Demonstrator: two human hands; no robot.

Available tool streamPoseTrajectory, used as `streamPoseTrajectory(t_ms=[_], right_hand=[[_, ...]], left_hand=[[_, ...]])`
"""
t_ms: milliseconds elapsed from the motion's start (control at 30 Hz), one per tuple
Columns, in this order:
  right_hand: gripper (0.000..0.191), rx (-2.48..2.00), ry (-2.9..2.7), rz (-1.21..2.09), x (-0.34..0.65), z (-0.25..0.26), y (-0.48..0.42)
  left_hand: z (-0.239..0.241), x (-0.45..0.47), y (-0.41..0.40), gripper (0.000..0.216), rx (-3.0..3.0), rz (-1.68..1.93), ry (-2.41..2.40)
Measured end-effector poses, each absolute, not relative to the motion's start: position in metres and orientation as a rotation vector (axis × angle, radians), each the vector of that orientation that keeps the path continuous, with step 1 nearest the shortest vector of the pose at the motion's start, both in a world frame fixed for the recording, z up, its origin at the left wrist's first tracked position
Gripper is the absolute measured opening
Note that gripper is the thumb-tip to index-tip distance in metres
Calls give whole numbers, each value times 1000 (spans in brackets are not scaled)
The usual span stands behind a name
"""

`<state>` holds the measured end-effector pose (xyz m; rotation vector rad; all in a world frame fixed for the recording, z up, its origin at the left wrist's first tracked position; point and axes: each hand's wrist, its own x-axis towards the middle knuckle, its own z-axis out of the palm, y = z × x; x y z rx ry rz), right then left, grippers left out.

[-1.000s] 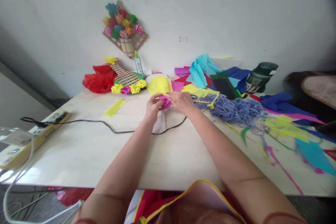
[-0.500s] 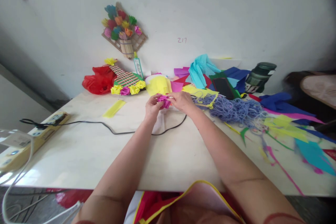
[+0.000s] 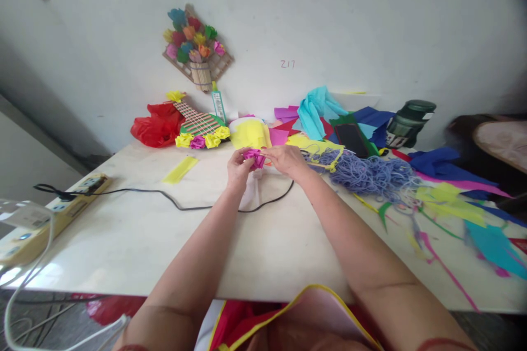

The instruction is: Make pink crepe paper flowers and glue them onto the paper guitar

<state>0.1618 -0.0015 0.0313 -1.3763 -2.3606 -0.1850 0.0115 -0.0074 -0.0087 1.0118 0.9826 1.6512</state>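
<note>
Both my hands meet over the far middle of the white table (image 3: 135, 241). My left hand (image 3: 239, 167) pinches a small pink paper flower (image 3: 254, 158) from the left, fingers closed on it. My right hand (image 3: 287, 159) holds the same flower from the right, fingertips curled against the paper. A crumpled yellow paper sheet (image 3: 249, 134) lies just behind the flower. A black cable (image 3: 181, 205) loops on the table right under my hands.
A heap of lilac yarn (image 3: 368, 171) lies right of my hands, with coloured paper scraps (image 3: 453, 194) beyond. A power strip (image 3: 61, 205) sits at the left edge. A red bag (image 3: 156, 125), a woven craft with paper flowers (image 3: 200, 130) and a dark jar (image 3: 409, 120) stand along the wall.
My hands stayed together on the pink flower, shifting slightly away from me as the fingers worked the paper. Nothing else on the table moved.
</note>
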Motion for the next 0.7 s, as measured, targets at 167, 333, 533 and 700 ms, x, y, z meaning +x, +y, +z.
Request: streamPoseTrajectory(t_ms=[167, 333, 533, 700], right_hand=[[36, -1390, -2418, -230, 164, 34, -4], [38, -1407, -2465, -257, 166, 39, -8], [33, -1382, -2288, -49, 169, 40, -4], [30, -1377, -1932, 467, 164, 34, 6]], left_hand=[[-10, 10, -7, 39, 1006, 1656, 986], [-10, 9, -7, 39, 1004, 1676, 989], [-15, 6, -2, 46, 918, 1718, 934], [-18, 7, 1, 55, 810, 1723, 836]])
